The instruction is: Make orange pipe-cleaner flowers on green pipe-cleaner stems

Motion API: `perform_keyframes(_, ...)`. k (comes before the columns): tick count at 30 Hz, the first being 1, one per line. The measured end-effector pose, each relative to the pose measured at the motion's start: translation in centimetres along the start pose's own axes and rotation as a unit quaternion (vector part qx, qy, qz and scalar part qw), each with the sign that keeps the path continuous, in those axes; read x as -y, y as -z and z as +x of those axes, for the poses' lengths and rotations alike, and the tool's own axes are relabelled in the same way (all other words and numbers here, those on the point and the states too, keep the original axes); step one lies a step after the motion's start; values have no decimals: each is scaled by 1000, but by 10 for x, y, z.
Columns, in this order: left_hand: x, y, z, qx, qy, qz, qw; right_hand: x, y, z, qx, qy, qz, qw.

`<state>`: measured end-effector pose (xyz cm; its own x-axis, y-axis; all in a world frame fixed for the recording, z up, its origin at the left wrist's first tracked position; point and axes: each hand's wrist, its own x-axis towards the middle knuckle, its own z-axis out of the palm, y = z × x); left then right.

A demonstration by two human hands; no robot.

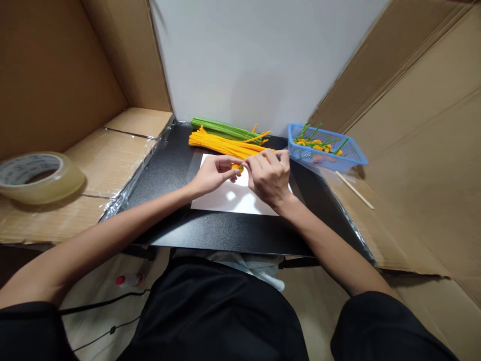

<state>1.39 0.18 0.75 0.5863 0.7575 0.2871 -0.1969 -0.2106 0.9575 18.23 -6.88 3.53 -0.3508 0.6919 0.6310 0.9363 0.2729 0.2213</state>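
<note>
Above the white sheet (pixel 210 200), my left hand (pixel 213 175) is closed in a pinch round a small orange pipe-cleaner ball (pixel 237 168). A short green pipe-cleaner stem (pixel 241 166) sticks out of the ball toward my right hand (pixel 268 175). The right thumb and fingertips pinch at that stem, the other fingers curled; the exact contact is partly hidden. Just behind the hands lies a bundle of orange pipe cleaners (pixel 221 144). A bundle of green pipe cleaners (pixel 218 127) rests behind it.
A blue basket (pixel 347 159) at the back right holds several orange pieces with green stems. Beside it lies a thin wooden stick (pixel 354 189). On the left cardboard stands a big tape roll (pixel 67 178). Cardboard walls flank the black table (pixel 225 233). Below is a red-capped bottle (pixel 129 280).
</note>
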Motion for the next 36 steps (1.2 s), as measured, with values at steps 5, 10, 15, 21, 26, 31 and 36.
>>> perform_keyframes(5, 4, 2, 0, -11, -13, -5, 1000, -3, -1, 2, -17, 6, 2, 1000)
perform_keyframes(10, 5, 2, -3, -10, -22, -48, 999, -4, 0, 1, -72, 21, -12, 997)
perform_keyframes(15, 2, 1, -3, -1, -42, -56, 998, 1, 2, 0, -84, 46, -27, 995)
perform_keyframes(21, 8, 7, 1, -19, -58, 14, 998, -7, 4, 2, -47, 94, -6, 994)
perform_keyframes(26, 16, 8, 2, -38, -52, 70, 995, -14, 7, 5, 5, 137, 6, 991)
perform_keyframes(31, 15, 5, 1, -35, -45, 76, 996, -15, 8, 4, 7, 122, 5, 992)
perform_keyframes(36, 12, 1, -1, -47, -38, 84, 995, -13, 10, 4, 10, 99, -26, 995)
